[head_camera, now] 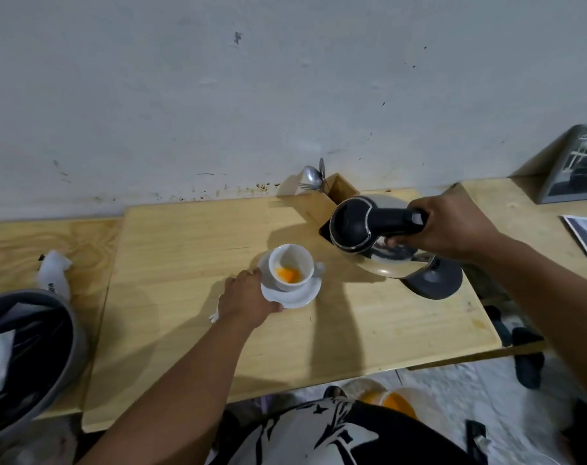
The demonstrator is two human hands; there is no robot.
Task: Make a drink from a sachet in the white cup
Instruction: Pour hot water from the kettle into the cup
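The white cup [290, 266] stands on a white saucer [305, 293] in the middle of the wooden table [191, 323]. Orange powder [287, 275] lies at the cup's bottom. My left hand [245, 302] grips the saucer's near-left rim. My right hand [449, 226] is closed around the black handle of a steel kettle [382, 260], which is lifted and tilted above its dark base [436, 283], to the right of the cup. The kettle's black lid faces the cup. A small white scrap [214, 317] peeks out from under my left hand.
A wooden cutlery box [332, 199] with a spoon and fork stands against the wall behind the kettle. A grey bin [27, 357] sits at the left, with a white crumpled wrapper [55, 276] beside it. Framed pictures [577, 166] lean at the far right.
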